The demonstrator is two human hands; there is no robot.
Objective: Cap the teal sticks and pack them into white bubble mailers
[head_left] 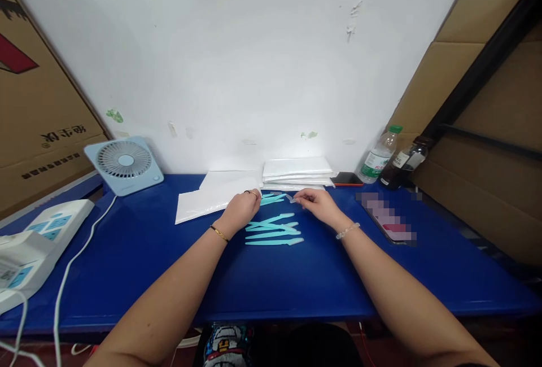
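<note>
Near the middle of the blue table, my left hand [243, 209] is closed, its fingertips on the handle end of a teal eyebrow razor [275, 200]. Other teal pieces lie close to those fingertips, so their exact number is hard to make out. Opposite it, my right hand [317, 203] pinches a small clear plastic cap [290, 199] between thumb and fingers, next to the razors' tips. Closer to me, several more teal eyebrow razors [271, 241] lie loosely on the table, some crossing each other, with tips pointing right.
White padded envelopes [296, 168] are stacked against the wall, with loose ones [197, 207] to the left. A blue fan [126, 165] and power strip [55, 231] stand left. Right are a water bottle [379, 155], a dark bottle [402, 165] and a phone [386, 217].
</note>
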